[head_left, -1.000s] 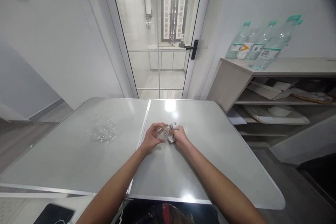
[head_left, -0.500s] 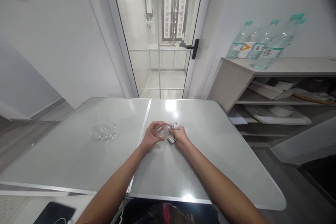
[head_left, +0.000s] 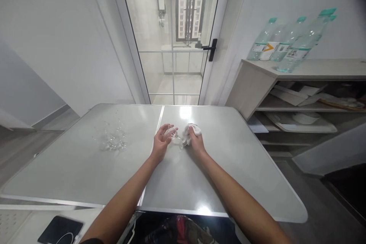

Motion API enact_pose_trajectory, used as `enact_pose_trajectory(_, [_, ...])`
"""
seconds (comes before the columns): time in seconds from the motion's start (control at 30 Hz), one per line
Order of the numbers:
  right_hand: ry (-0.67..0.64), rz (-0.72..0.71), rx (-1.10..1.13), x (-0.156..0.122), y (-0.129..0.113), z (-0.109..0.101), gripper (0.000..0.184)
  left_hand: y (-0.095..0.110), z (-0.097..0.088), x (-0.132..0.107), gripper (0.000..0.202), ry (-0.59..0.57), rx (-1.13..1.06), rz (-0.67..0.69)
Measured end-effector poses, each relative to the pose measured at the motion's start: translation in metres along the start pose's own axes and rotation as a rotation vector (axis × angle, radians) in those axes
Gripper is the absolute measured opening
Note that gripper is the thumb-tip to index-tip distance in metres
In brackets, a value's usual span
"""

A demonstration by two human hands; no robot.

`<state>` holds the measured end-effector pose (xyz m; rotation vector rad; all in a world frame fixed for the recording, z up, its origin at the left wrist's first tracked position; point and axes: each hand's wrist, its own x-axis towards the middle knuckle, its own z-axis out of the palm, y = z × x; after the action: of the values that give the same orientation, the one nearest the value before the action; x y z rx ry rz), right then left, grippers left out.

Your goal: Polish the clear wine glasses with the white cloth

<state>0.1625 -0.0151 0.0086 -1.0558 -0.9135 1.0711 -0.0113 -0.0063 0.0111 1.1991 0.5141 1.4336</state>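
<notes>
My left hand (head_left: 161,143) curls its fingers around the bowl of a clear stemmed glass (head_left: 170,132), which lies tilted over the table. The stem and foot point right, towards my other hand. A crumpled white cloth (head_left: 195,128) is gripped in my right hand (head_left: 198,144), close against the foot end of the glass. How far the cloth touches the glass is hard to make out. To the left, a cluster of clear, shiny fragments (head_left: 114,142) lies scattered on the table; whether they are glass or liquid I cannot tell.
The pale grey table (head_left: 183,183) has a metal seam down its middle. Several plastic bottles (head_left: 297,51) stand on a shelf unit (head_left: 257,84) at the right. A glazed door (head_left: 173,65) is behind the table. A black tablet-like object (head_left: 60,228) lies lower left.
The glass has turned so its stem and foot show on the right. My right hand has shifted its hold, with the cloth now bunched above the thumb. My left hand has moved slightly left and up.
</notes>
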Motion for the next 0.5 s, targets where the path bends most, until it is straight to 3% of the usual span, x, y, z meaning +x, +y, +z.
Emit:
enact_pose_trajectory(0.13, [-0.317,0.101,0.106,-0.006,-0.003,0.003,0.063,-0.004,-0.004,0.001,0.059,0.034,-0.064,0.008])
enact_pose_trajectory(0.27, [-0.486,0.040,-0.102,-0.013,-0.005,0.003,0.056,-0.008,-0.014,0.005,0.058,0.108,-0.113,-0.035])
enact_pose_trajectory(0.37, [-0.419,0.067,-0.137,-0.016,0.000,0.007,0.052,-0.010,-0.018,0.005,0.056,0.100,-0.126,-0.086])
enact_pose_trajectory(0.5, [-0.160,0.354,0.110,-0.014,0.006,0.016,0.056,-0.010,-0.014,0.004,0.054,0.068,-0.150,-0.101])
